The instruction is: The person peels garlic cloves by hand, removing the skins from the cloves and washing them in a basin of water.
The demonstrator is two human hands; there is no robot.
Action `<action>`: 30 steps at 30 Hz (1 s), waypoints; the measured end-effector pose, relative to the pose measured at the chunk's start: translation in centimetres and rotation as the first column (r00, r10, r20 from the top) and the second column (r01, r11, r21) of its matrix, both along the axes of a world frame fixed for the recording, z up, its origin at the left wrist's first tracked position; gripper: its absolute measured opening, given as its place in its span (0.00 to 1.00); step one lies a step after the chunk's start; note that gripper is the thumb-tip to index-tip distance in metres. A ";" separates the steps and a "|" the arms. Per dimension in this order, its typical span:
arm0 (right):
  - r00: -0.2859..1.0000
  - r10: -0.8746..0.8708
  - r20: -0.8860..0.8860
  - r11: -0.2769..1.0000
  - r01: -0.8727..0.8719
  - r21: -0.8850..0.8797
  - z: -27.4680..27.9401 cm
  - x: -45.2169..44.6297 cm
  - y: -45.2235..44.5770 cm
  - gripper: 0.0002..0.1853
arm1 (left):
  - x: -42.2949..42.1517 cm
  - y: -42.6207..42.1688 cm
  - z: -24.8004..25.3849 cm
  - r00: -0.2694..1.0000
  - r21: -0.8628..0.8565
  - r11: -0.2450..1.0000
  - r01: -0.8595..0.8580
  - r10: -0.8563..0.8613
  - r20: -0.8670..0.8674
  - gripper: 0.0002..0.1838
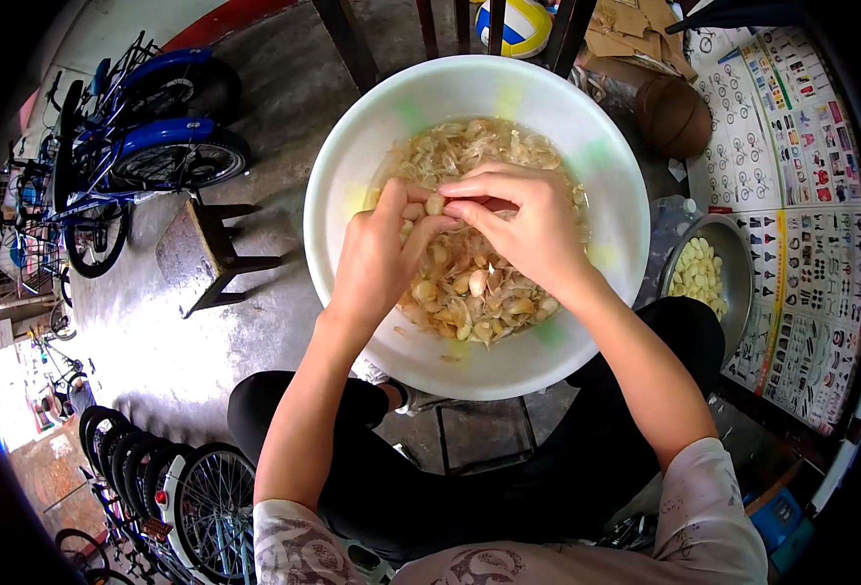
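Head view: white basin (338, 214) w/ garlic cloves + skins (489, 292) in water; metal bowl (740, 292), right, w/ peeled cloves (697, 273). Left hand (377, 253) pinching 1 clove (434, 204) over basin; right hand (538, 229) touching it, can't tell if gripping. Bare floor (284, 175), stool (196, 253) left, bikes (172, 151) far left, ball (520, 27) far.

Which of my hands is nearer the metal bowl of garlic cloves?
Right. Your right hand is over the white basin, on the metal bowl's side; your left hand is over the basin too, but farther.
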State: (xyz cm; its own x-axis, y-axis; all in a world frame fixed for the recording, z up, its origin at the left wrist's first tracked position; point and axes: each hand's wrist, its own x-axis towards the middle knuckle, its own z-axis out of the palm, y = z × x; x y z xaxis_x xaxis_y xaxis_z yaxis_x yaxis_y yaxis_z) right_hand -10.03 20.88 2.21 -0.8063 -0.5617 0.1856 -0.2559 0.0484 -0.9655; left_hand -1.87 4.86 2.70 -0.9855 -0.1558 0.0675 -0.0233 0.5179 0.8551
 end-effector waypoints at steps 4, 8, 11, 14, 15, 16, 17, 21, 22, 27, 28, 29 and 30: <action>0.959 -0.021 -0.283 1.000 0.021 -0.004 -0.1 -0.3 0.1 0.06 | 0.1 0.0 0.4 1.000 0.010 1.000 -0.011 0.011 0.028 0.13; 0.963 0.005 -0.270 1.000 -0.010 -0.018 0.0 -0.5 0.1 0.04 | 0.2 0.0 0.4 0.998 0.039 0.999 -0.020 0.018 0.055 0.13; 0.933 0.038 -0.359 0.999 -0.044 -0.008 0.1 -0.6 0.0 0.03 | 0.2 0.0 0.3 0.997 0.118 0.993 -0.033 0.024 0.076 0.12; 0.948 0.090 -0.306 0.996 -0.088 0.023 -0.3 -0.4 -0.1 0.04 | 0.0 -0.1 1.1 0.973 0.319 0.947 0.025 -0.096 0.210 0.14; 0.948 0.094 -0.305 0.996 -0.092 0.022 -0.3 -0.3 -0.2 0.04 | 0.0 -0.2 1.5 0.973 0.319 0.948 0.020 -0.092 0.211 0.14; 0.945 0.099 -0.312 0.995 -0.093 0.034 -0.3 -0.2 -0.2 0.04 | 0.0 -0.3 1.9 0.954 0.292 0.955 0.057 -0.138 0.265 0.16; 0.942 0.104 -0.319 0.994 -0.094 0.047 -0.4 -0.1 -0.2 0.04 | 0.1 -0.5 2.1 0.930 0.268 0.959 0.096 -0.183 0.320 0.17; 0.958 0.105 -0.268 0.993 -0.115 -0.020 -0.1 -0.1 -0.3 0.04 | 0.1 -1.0 0.7 0.970 0.388 0.921 0.025 -0.116 0.212 0.16; 0.983 0.138 -0.124 0.984 -0.151 -0.097 0.2 -0.2 -0.2 0.04 | 0.0 -1.5 0.4 0.976 0.607 0.792 -0.059 -0.081 0.201 0.15; 0.990 0.121 -0.070 0.992 -0.117 0.053 1.3 -1.2 0.8 0.07 | -0.4 -1.9 0.9 0.979 0.396 0.896 -0.202 0.178 0.097 0.11; 0.931 0.060 -0.361 0.973 0.027 0.231 1.0 -1.1 0.9 0.12 | -0.2 -1.4 1.4 0.980 0.139 0.970 -0.198 0.197 0.021 0.12; 0.781 0.055 -0.622 0.911 0.215 0.351 0.8 -1.0 1.0 0.17 | 0.0 -1.3 1.3 0.981 0.139 0.971 -0.196 0.195 0.019 0.12; 0.787 0.084 -0.611 0.915 0.181 0.360 0.7 -1.0 1.1 0.25 | 0.1 -1.2 1.0 0.990 -0.019 0.990 -0.139 0.139 0.004 0.13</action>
State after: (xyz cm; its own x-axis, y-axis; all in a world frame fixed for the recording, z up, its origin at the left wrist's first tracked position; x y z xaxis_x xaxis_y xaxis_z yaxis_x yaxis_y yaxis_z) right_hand -11.07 21.94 2.92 -0.6269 -0.6553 0.4213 -0.7619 0.4025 -0.5075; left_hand -1.72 3.65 3.68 -0.9546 -0.2903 0.0664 -0.1009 0.5250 0.8451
